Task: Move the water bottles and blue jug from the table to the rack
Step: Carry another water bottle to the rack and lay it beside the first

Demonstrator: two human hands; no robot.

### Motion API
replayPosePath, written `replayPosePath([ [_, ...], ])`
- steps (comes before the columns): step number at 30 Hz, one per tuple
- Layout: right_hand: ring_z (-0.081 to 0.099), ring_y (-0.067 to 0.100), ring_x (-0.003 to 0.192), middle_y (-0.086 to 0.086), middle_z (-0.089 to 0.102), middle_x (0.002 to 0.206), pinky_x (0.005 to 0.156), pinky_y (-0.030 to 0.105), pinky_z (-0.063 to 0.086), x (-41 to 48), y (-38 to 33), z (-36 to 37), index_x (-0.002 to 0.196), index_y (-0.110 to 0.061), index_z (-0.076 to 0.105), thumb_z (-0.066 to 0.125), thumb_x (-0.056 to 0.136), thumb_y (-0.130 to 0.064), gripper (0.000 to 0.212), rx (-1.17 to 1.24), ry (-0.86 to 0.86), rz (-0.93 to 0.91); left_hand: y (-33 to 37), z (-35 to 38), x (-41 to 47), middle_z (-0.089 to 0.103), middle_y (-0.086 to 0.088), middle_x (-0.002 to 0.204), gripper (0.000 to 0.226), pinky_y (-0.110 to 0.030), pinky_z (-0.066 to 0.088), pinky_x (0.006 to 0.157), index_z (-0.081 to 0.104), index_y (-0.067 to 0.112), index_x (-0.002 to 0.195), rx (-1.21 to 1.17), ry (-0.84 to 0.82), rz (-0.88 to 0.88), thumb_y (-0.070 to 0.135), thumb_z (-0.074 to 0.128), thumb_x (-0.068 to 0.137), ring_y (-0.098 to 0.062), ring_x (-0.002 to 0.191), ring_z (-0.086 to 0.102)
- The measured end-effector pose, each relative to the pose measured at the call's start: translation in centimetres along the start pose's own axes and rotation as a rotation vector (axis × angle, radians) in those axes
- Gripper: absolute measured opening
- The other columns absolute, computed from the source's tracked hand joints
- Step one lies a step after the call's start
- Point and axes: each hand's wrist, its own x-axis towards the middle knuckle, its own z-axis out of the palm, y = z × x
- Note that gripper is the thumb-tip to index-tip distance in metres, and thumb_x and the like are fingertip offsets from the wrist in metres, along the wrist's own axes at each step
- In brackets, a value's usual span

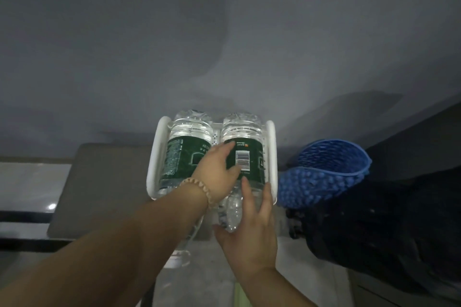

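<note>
Water bottles, two of them, are lying side by side in a white rack [272, 154] up against the grey wall [224, 32], bases pointing away from the camera. The right bottle [245, 149] is the one getting handled. The left hand [219, 172] lies across its green label, fingers [228, 148] spread over the top and thumb tucked next to the barcode, so it's pressed onto the bottle rather than closed into a fist. The right hand [249, 227] is at the neck end of that same bottle, palm underneath and fingers reaching up the clear plastic toward the label, cupping it. So both hands are wrapped on that one bottle. The cap end is hidden behind the hands, can't tell how it sits.

There's a beaded bracelet [199, 187] on the left wrist. The left bottle [180, 154] sits just beside the held one, touching or nearly touching it, nobody gripping it; the left forearm crosses over its lower end.

Going outward, a blue knobbly mesh thing [321, 177] sits just to the right of the rack, open side up, leaning on something dark and fuzzy [386, 219]. It's too dim to say what either really is. Left of the rack is a flat grey slab [99, 189], and past that a glossy pale surface [30, 187] with a light glare on it.
</note>
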Motion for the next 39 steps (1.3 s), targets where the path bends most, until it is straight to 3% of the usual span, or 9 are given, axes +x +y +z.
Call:
replayPosePath([
  [2,0.021,0.032,0.139,0.004,-0.004,0.157,0.097,0.036,0.043,0.0,-0.4,0.1,0.143,-0.050,-0.003,0.068,0.070,-0.061,0.104,-0.065,-0.015,-0.002,-0.8,-0.8,-1.4,0.031,-0.002,0.153,0.057,-0.038,0.024,0.112,0.033,0.025,0.145,0.384,0.127,0.180,0.020,0.053,0.092,-0.021,0.139,0.028],
  [4,0.018,0.034,0.139,0.006,-0.009,0.156,0.101,0.040,0.040,-0.1,-0.8,0.2,0.143,-0.049,-0.009,0.068,0.071,-0.061,0.106,-0.111,-0.049,0.015,-1.8,-1.5,-2.9,0.023,-0.003,0.156,0.059,-0.044,0.014,0.114,0.028,0.026,0.147,0.662,0.204,0.250,0.025,0.048,0.091,-0.023,0.144,0.013],
  [7,0.010,0.039,0.141,0.007,-0.012,0.155,0.107,0.049,0.035,-0.1,-1.3,0.5,0.143,-0.044,-0.011,0.071,0.072,-0.055,0.109,-0.193,-0.066,-0.003,-4.1,-1.3,-5.5,-0.007,-0.004,0.159,0.081,-0.055,0.001,0.113,-0.001,0.034,0.149,0.818,0.147,0.086,0.048,0.049,0.086,-0.029,0.144,-0.012],
  [9,0.001,0.041,0.141,0.006,-0.015,0.156,0.110,0.055,0.028,0.1,-1.7,0.5,0.145,-0.042,-0.008,0.072,0.074,-0.048,0.107,-0.224,-0.080,-0.036,-5.5,-1.2,-6.8,-0.021,-0.004,0.157,0.092,-0.061,0.007,0.111,-0.013,0.038,0.146,0.808,0.069,-0.035,0.059,0.050,0.083,-0.035,0.142,-0.017],
  [13,-0.004,0.040,0.142,0.005,-0.017,0.157,0.113,0.053,0.023,1.5,-1.9,0.4,0.147,-0.041,0.002,0.068,0.079,-0.044,0.095,-0.198,-0.108,-0.030,-6.8,-0.7,-7.3,-0.026,0.001,0.153,0.095,-0.057,0.033,0.105,-0.014,0.041,0.145,0.659,0.065,-0.098,0.058,0.054,0.081,-0.037,0.142,-0.009],
  [17,0.000,0.035,0.143,0.000,-0.010,0.159,0.114,0.050,0.023,2.1,-1.4,0.1,0.147,-0.044,0.008,0.073,0.076,-0.042,0.096,-0.135,-0.061,0.014,-7.0,-0.3,-6.8,-0.029,0.006,0.151,0.095,-0.057,0.029,0.105,-0.015,0.043,0.143,0.603,0.075,-0.096,0.056,0.055,0.081,-0.035,0.141,-0.011],
  [20,0.002,0.035,0.144,0.003,-0.011,0.159,0.115,0.052,0.019,1.9,-1.4,0.2,0.147,-0.044,0.003,0.071,0.076,-0.049,0.098,-0.219,-0.067,0.018,-7.2,-0.2,-6.7,-0.030,0.006,0.152,0.094,-0.058,0.026,0.106,-0.014,0.044,0.144,0.596,0.064,-0.094,0.055,0.055,0.082,-0.035,0.141,-0.014],
  [31,-0.014,0.034,0.143,0.009,-0.018,0.157,0.112,0.057,0.000,0.4,-2.6,-0.6,0.145,-0.042,-0.014,0.061,0.071,-0.069,0.109,-0.401,-0.133,0.054,-6.9,-2.0,-9.1,-0.035,-0.004,0.151,0.094,-0.060,0.012,0.111,-0.018,0.038,0.145,0.700,-0.003,-0.003,0.061,0.051,0.084,-0.035,0.140,-0.024],
  [39,-0.007,0.031,0.144,0.010,-0.011,0.159,0.116,0.052,0.004,-7.2,-6.3,-6.3,0.148,-0.035,0.001,0.054,0.082,-0.060,0.088,-0.412,0.035,-0.054,-3.5,-5.9,-17.6,-0.022,-0.012,0.156,0.089,-0.056,0.009,0.114,-0.018,0.028,0.147,0.840,0.021,0.205,0.049,0.047,0.090,-0.034,0.143,-0.015],
])
